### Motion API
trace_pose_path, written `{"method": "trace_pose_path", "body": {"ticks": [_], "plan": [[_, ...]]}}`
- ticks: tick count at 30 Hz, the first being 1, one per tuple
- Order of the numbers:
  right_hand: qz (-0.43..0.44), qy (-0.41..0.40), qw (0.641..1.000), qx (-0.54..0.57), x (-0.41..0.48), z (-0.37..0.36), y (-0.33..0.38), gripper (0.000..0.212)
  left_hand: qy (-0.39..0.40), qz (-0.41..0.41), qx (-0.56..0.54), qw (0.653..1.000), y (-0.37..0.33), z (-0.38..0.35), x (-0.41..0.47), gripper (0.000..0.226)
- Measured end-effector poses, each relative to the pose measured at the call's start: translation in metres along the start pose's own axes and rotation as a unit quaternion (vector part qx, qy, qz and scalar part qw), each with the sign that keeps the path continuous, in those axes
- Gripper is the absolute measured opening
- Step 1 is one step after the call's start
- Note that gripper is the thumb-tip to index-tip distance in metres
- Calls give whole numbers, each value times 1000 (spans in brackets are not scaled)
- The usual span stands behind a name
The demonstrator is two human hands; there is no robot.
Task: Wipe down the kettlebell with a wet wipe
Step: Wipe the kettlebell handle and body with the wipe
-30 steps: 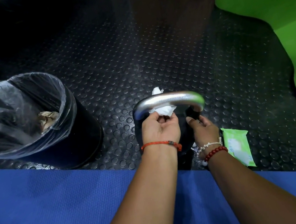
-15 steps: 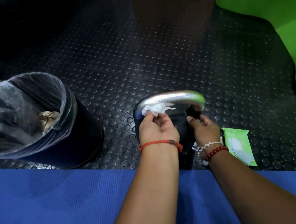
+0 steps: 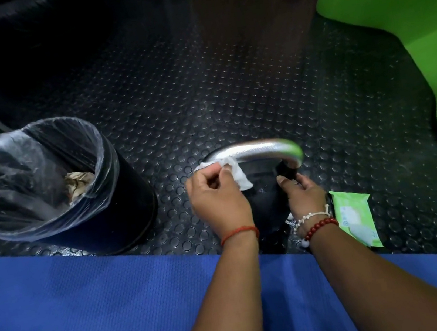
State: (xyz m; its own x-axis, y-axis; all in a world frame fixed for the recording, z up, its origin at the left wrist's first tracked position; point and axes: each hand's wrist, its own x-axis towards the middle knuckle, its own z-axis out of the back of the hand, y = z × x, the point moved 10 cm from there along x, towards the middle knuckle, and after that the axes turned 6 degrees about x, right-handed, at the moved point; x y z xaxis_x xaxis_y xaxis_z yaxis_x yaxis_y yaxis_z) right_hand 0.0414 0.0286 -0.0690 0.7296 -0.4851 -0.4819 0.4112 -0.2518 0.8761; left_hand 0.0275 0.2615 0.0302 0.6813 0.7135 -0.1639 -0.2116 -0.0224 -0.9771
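Observation:
A black kettlebell (image 3: 265,195) with a shiny silver handle (image 3: 263,149) stands on the studded black floor. My left hand (image 3: 216,199) pinches a white wet wipe (image 3: 233,168) against the left end of the handle. My right hand (image 3: 302,195) rests on the kettlebell's right side, just below the handle's right end, its fingers touching the black body. Most of the kettlebell's body is hidden behind my hands and wrists.
A black bin (image 3: 109,198) lined with a clear bag stands to the left, crumpled paper inside. A green pack of wipes (image 3: 357,218) lies on the floor at the right. A blue mat (image 3: 91,311) covers the near floor. A green shape (image 3: 417,22) fills the right side.
My left hand has slid the wipe leftward from the middle of the handle to its left end. My right hand has stayed on the kettlebell's right side.

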Motion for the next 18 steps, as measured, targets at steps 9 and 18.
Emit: {"method": "trace_pose_path", "body": {"ticks": [9, 18], "plan": [[-2, -2, 1000, -13, -2, 3, 0, 41, 127, -391, 210, 887, -60, -11, 8, 17], [-7, 3, 1000, -11, -4, 1, 2, 42, 188, -389, 229, 872, -66, -19, 17, 2]]}}
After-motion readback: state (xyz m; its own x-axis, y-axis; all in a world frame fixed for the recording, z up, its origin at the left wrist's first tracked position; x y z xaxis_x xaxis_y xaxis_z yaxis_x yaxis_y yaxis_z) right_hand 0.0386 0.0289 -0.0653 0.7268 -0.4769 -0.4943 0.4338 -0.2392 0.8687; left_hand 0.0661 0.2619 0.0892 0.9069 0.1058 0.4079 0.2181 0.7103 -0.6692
